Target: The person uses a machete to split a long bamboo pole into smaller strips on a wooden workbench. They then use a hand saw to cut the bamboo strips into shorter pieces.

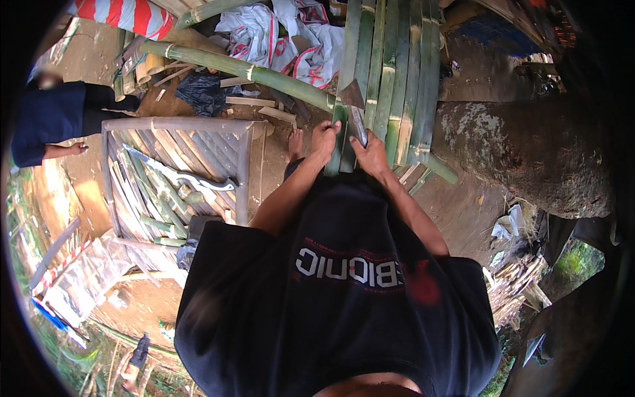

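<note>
My left hand (324,140) is closed on the near part of a green split bamboo strip (337,153), its thumb along the strip's edge. Just to the right, my right hand (372,153) grips a bladed hand tool (357,119). This tool has a grey shaft and a broad brownish end pointing away from me, over the bamboo. Its exact kind is hard to make out. Beyond both hands, several long green bamboo strips (390,73) lie side by side, running away from me. The near end of the held strip reaches close to my dark shirt.
A bamboo pole (245,68) crosses at the far left, near white sacks (264,33) and a black plastic bag (202,92). A handsaw (178,173) lies on a slatted bamboo frame (242,172). One person (49,119) stands far left. A large boulder (522,155) is at right.
</note>
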`<state>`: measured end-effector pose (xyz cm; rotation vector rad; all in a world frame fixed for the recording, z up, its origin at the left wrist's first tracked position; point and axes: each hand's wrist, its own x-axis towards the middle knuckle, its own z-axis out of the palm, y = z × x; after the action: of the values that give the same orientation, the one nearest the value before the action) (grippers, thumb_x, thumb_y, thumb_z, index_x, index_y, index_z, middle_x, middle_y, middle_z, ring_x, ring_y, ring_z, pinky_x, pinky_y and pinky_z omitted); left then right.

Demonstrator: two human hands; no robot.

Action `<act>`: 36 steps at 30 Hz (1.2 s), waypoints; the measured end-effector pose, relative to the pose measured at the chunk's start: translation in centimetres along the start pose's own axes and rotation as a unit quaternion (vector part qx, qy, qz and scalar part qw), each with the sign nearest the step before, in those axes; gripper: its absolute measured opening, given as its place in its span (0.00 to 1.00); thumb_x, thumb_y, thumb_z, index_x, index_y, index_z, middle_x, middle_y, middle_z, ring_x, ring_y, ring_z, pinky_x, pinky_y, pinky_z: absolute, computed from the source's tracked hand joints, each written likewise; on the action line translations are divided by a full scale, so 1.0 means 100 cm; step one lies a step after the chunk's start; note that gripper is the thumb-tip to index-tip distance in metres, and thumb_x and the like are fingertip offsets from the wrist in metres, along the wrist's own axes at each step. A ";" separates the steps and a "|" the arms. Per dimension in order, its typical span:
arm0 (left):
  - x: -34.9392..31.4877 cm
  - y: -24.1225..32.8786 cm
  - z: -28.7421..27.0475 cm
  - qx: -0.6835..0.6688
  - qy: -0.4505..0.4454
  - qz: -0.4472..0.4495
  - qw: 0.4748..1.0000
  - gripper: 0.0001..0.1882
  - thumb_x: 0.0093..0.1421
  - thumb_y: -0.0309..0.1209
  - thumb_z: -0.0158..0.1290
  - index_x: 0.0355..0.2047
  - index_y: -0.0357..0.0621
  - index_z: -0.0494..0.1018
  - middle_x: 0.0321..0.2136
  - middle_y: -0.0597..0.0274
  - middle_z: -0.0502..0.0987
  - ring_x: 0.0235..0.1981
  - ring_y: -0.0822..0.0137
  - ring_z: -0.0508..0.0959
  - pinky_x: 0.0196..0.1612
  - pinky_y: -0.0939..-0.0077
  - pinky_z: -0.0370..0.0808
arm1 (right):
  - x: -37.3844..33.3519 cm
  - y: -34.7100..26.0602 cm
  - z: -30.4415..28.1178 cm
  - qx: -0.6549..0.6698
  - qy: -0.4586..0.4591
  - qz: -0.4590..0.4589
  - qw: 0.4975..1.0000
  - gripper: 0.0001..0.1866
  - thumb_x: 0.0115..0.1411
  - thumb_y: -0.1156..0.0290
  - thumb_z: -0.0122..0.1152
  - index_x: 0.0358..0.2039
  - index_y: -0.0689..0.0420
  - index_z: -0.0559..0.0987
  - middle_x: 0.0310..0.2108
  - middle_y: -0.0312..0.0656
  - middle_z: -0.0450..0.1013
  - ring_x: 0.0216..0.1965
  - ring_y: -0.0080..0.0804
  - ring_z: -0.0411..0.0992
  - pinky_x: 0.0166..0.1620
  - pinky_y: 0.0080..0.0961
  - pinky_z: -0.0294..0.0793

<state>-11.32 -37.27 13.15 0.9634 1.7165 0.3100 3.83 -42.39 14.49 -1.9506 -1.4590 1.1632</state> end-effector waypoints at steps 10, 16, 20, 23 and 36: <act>-0.005 0.000 -0.009 -0.023 0.002 -0.014 1.000 0.22 0.59 0.55 0.50 0.39 0.54 0.80 0.40 0.57 0.81 0.47 0.53 0.77 0.50 0.60 0.69 | -0.004 -0.013 -0.004 0.159 -0.014 0.034 0.987 0.17 0.62 0.60 0.60 0.35 0.64 0.72 0.14 0.42 0.68 0.15 0.26 0.70 0.20 0.29 0.68; 0.031 -0.047 0.021 -0.045 0.007 0.072 0.996 0.16 0.59 0.44 0.53 0.40 0.49 0.81 0.38 0.59 0.82 0.42 0.62 0.78 0.46 0.68 0.71 | -0.016 -0.003 -0.004 0.127 0.042 0.039 0.990 0.20 0.60 0.57 0.61 0.35 0.65 0.75 0.19 0.50 0.73 0.25 0.36 0.76 0.29 0.37 0.74; 0.065 -0.072 0.043 -0.401 -0.098 0.040 0.910 0.12 0.61 0.26 0.50 0.42 0.34 0.78 0.42 0.54 0.79 0.43 0.59 0.78 0.50 0.65 0.73 | -0.005 -0.006 0.004 0.136 0.067 -0.076 0.986 0.21 0.58 0.54 0.61 0.39 0.61 0.76 0.26 0.56 0.74 0.29 0.51 0.75 0.34 0.41 0.74; 0.051 -0.049 0.038 -0.411 -0.129 -0.004 0.902 0.13 0.65 0.30 0.47 0.45 0.33 0.72 0.44 0.51 0.75 0.43 0.57 0.76 0.47 0.60 0.75 | -0.010 -0.003 0.000 0.075 0.040 -0.041 0.996 0.19 0.58 0.57 0.61 0.35 0.62 0.74 0.25 0.58 0.73 0.29 0.57 0.75 0.33 0.45 0.72; 0.044 -0.044 0.027 -0.384 -0.120 0.000 0.915 0.13 0.65 0.30 0.48 0.43 0.30 0.70 0.42 0.47 0.74 0.41 0.55 0.76 0.44 0.60 0.76 | -0.025 -0.015 -0.004 0.095 0.039 -0.041 0.994 0.20 0.59 0.57 0.58 0.39 0.64 0.73 0.28 0.58 0.74 0.33 0.57 0.74 0.37 0.45 0.72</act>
<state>-11.24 -37.47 6.38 0.3908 1.1996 0.7653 3.10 -44.14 16.81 -1.7698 -1.3239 1.1336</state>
